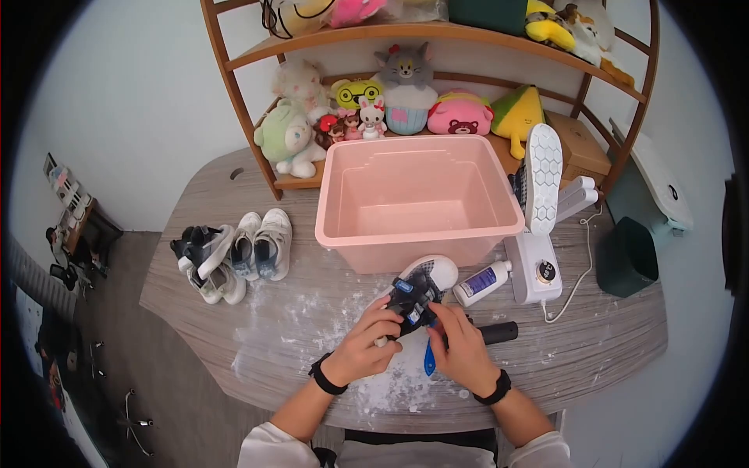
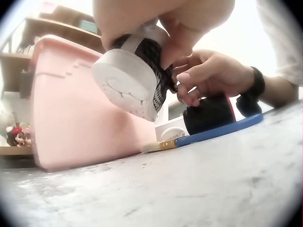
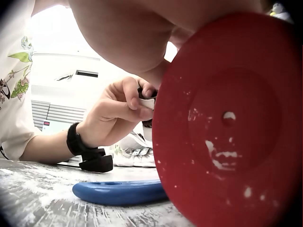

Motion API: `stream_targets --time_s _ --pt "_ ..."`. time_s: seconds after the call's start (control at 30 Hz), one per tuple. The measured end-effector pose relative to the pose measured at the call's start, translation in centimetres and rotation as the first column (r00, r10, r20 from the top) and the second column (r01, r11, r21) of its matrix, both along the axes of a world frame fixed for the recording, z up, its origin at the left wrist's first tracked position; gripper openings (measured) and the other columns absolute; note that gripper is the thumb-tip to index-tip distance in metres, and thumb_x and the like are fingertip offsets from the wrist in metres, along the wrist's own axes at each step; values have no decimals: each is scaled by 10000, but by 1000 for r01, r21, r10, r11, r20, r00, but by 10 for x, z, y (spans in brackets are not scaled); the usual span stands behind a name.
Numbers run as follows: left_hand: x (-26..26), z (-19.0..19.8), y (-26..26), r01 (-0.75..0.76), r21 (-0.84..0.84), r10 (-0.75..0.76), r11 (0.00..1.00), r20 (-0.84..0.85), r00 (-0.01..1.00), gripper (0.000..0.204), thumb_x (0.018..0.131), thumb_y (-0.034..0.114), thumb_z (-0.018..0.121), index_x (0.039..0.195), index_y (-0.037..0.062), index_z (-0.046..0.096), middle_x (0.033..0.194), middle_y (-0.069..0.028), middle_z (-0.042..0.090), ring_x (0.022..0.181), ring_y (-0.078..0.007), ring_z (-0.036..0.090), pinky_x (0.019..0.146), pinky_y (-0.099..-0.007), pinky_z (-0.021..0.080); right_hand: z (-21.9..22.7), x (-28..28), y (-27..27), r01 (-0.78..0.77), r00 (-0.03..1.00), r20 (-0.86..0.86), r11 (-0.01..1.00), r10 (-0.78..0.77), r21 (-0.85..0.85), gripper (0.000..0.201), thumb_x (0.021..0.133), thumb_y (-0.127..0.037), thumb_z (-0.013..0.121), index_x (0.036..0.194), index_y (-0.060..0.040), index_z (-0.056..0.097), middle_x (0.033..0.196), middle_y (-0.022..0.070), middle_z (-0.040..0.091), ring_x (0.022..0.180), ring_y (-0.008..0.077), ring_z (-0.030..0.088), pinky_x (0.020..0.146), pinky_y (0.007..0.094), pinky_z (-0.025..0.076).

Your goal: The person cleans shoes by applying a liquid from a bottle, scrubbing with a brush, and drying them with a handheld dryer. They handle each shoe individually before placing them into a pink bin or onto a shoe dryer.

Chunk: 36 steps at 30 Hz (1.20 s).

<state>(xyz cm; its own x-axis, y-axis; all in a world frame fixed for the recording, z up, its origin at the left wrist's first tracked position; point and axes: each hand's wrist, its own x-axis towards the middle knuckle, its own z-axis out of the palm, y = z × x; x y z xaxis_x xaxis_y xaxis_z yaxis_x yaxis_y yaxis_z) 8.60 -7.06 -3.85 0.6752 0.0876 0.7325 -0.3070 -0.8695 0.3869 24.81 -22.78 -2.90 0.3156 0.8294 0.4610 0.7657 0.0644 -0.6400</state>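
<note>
A black-and-white checkered sneaker [image 1: 443,272] is held over the table in front of the pink bin, its pale sole [image 2: 124,84] showing in the left wrist view. My left hand [image 1: 365,343] grips its near end, fingers curled round it. Fingers of my right hand [image 1: 462,343] are bent at the shoe's dark upper, near its opening, and pinch its edge. Below the right hand lies a blue-handled brush [image 1: 430,360] with pale bristles. Close beside it, a black cylinder [image 1: 499,333] lies on the table; a red disc [image 3: 222,156] fills much of the right wrist view.
The pink bin [image 1: 421,246] stands behind the hands. To its right are a white bottle [image 1: 482,282], a white device [image 1: 534,269] bearing another shoe [image 1: 544,179], and a dark bin [image 1: 627,257]. Several sneakers [image 1: 272,243] sit at left. White residue marks the table [image 1: 312,312].
</note>
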Motion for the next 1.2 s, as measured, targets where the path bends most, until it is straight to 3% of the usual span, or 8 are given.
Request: stream_targets --time_s 0.33,0.57,0.63,0.77,0.87,0.93,1.07,1.2 --pt "3 -3 -7 60 -22 -58 998 54 997 241 662 -135 725 767 80 696 1001 -73 605 1122 -310 621 1129 -606 462 1 0 -2 5 1000 -15 979 -2 203 384 803 63 703 1173 1 620 893 155 625 723 290 645 636 377 520" --pt "5 -9 -5 -56 -176 71 983 78 994 880 741 -23 783 1511 151 395 1403 -205 429 1296 -388 525 1068 -485 490 -3 2 -4 -32 999 -24 951 41 309 317 779 97 658 1082 9 623 869 165 626 723 318 632 646 383 512" --pt "-1 1 -6 -161 -477 16 864 -293 956 1009 717 12 825 1570 78 290 1509 -220 389 1397 -384 455 1123 -455 440 -3 3 -4 -41 999 -9 947 46 318 317 780 103 657 1081 11 624 887 171 631 745 329 638 666 388 523" --pt "-3 5 2 -3 -718 -362 696 -355 862 1065 728 78 872 1589 12 249 1604 -206 322 1500 -333 342 1176 -443 372 -4 -1 -1 -107 994 53 942 95 319 322 785 120 660 1085 10 628 941 183 641 826 359 658 734 415 554" --pt "-8 -5 11 73 -838 -436 541 -205 876 1103 771 151 888 1624 23 201 1623 -179 312 1540 -284 267 1226 -443 285 0 2 -2 -138 989 85 957 120 256 406 742 133 666 1130 18 633 992 167 644 896 380 658 796 443 566" --pt "-9 -3 14 177 -967 -483 182 69 873 1076 821 188 866 1637 34 182 1619 -171 310 1537 -289 270 1235 -422 254 0 2 -3 -158 985 108 960 136 231 411 741 130 669 1136 20 634 998 169 643 903 381 659 798 442 566" --pt "-9 15 11 20 -980 -438 197 -70 896 1018 854 149 825 1644 45 190 1603 -165 347 1516 -289 313 1229 -408 256 3 5 -2 -208 972 153 961 181 185 413 747 128 679 1141 14 635 1008 178 639 905 380 662 785 432 569" --pt "-10 10 11 38 -903 -366 428 -135 921 875 875 90 771 1610 35 300 1537 -158 453 1445 -271 418 1189 -394 328 -2 4 -3 -176 983 78 967 164 184 391 770 130 679 1138 4 639 999 178 646 885 371 665 773 423 573"
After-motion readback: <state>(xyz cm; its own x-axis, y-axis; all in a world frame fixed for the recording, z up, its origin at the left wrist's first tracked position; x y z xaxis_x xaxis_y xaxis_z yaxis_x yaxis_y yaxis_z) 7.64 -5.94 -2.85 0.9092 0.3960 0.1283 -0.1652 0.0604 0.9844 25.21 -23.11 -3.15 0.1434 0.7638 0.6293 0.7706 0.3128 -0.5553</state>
